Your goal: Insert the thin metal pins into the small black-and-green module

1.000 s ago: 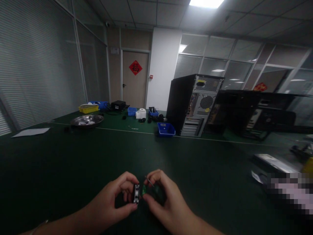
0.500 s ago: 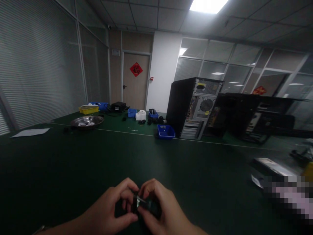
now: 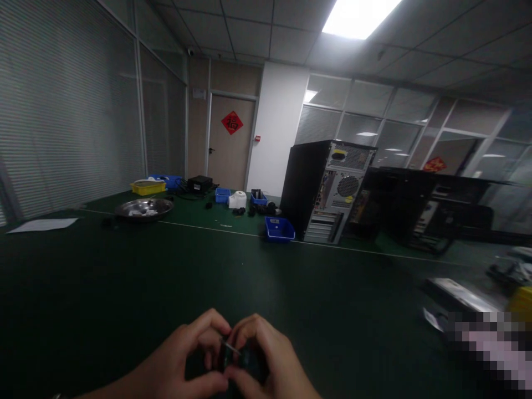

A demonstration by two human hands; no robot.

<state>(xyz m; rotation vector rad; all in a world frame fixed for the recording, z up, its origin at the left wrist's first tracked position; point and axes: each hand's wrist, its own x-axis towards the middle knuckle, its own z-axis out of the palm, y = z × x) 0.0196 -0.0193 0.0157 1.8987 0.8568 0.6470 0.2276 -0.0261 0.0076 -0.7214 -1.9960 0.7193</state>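
Note:
My left hand (image 3: 188, 350) and my right hand (image 3: 277, 350) come together low in the head view, above the dark green table. Between their fingertips is a small dark piece with a thin shiny edge (image 3: 231, 348); its kind is too blurred and covered to make out. The left thumb and fingers pinch it from the left side. My right hand curls around its other end, hiding most of that part. Both hands are closed.
A blue bin (image 3: 279, 230) stands beside a black computer tower (image 3: 313, 191). Farther left are a metal bowl (image 3: 144, 217), a paper sheet (image 3: 42, 224) and a yellow tray (image 3: 148, 189). A white device (image 3: 237, 199) stands at the back. A flat case (image 3: 461, 295) lies right.
The view has tilted slightly upward, so the background sits lower. Both hands remain on the small piece, which is turned a little, its shiny edge now slanting and thinner.

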